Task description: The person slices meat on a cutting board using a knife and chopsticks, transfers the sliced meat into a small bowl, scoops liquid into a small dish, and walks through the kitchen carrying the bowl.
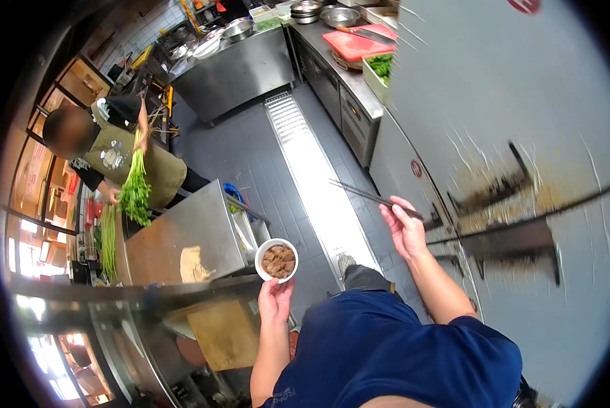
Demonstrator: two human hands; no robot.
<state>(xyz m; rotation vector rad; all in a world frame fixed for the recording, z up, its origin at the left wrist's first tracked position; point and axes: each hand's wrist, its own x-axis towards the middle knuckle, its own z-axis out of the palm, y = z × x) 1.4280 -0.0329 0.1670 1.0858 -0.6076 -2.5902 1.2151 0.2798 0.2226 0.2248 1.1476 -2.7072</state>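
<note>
A white bowl (259, 261) with brown chunks of food (278, 262) in it is held from below by my left hand (276, 299), fingers and thumb at its near rim. Out to the right, my right hand (405, 228) is closed on a pair of dark chopsticks (366, 194). Their tips point up and left over the floor, apart from the bowl.
At the left a person in an apron (142, 166) holds leafy green stalks (136, 190) by a steel table (182, 234). Large steel fridge doors (509, 81) stand at the right. A red cutting board (359, 44) with a knife lies on the back counter. A metal drain grate (305, 166) crosses the floor.
</note>
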